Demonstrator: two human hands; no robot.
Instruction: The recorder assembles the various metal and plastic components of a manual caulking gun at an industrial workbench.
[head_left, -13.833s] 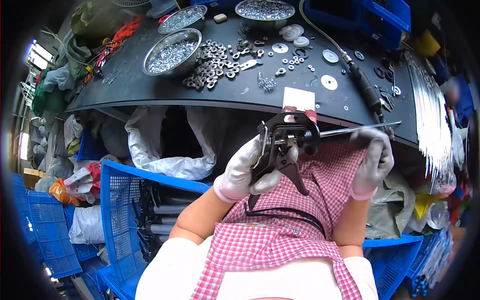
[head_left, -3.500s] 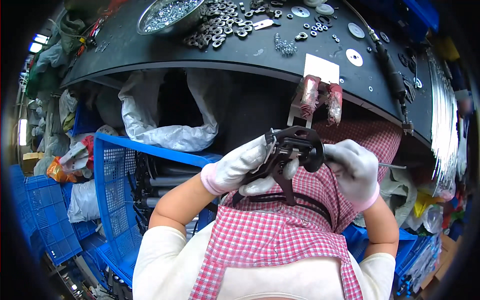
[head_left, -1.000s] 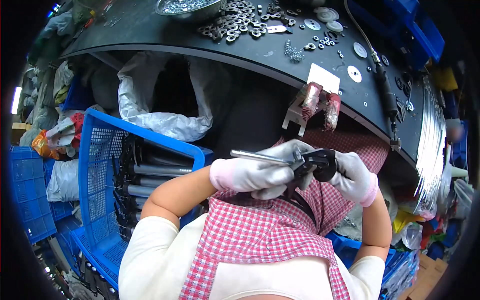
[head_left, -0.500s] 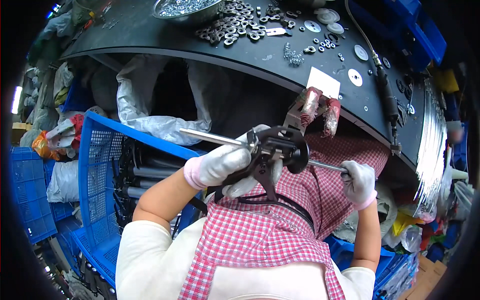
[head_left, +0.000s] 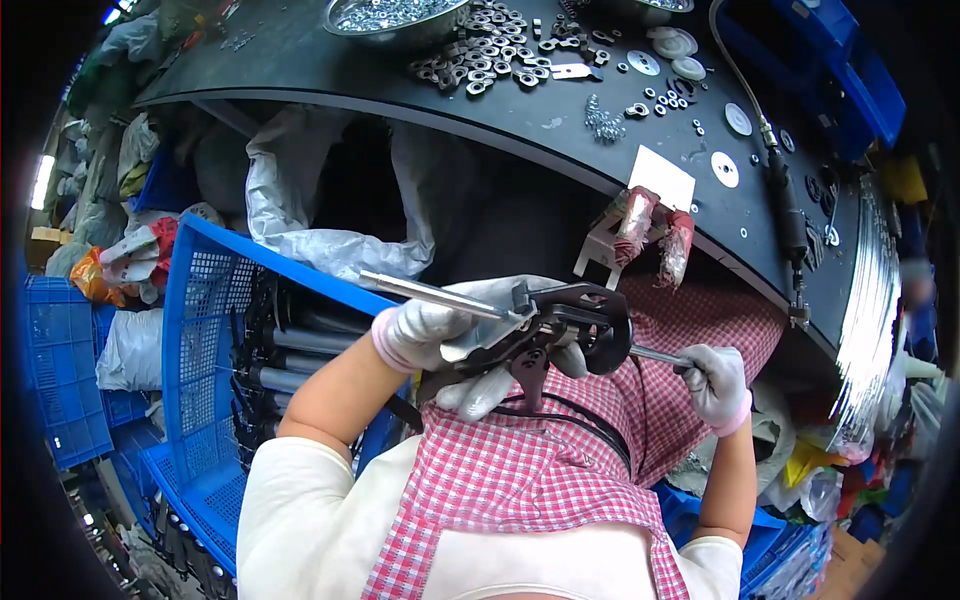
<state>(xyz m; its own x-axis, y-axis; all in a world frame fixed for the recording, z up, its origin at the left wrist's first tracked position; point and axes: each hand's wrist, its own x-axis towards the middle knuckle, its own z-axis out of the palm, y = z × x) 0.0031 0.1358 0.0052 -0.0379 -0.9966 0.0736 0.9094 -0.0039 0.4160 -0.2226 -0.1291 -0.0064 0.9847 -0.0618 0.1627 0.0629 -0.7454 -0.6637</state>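
Left hand (head_left: 440,335), white-gloved: grip closed around black metal bracket assembly (head_left: 560,335), held in front of chest, above pink checked apron (head_left: 560,470) and just below front edge of dark surface (head_left: 560,130). Long metal rod (head_left: 435,296) running through assembly; one end sticking out up-left past left hand, other end emerging on right side.

Right hand (head_left: 715,385), also gloved: grip closed narrow on right end of rod, apart from assembly, lower right of it.

On surface: heap of dark nuts and washers (head_left: 480,65), metal bowl of small silver parts (head_left: 390,15) at far edge, scattered flat silver discs (head_left: 735,120), white card (head_left: 662,178) at near edge. Two wrapped reddish pieces (head_left: 655,235) hanging on a bracket under that edge, just above assembly.

Left of person: blue plastic crate (head_left: 200,330) holding dark tubular parts. Behind crate: white plastic bags (head_left: 300,210) under surface.
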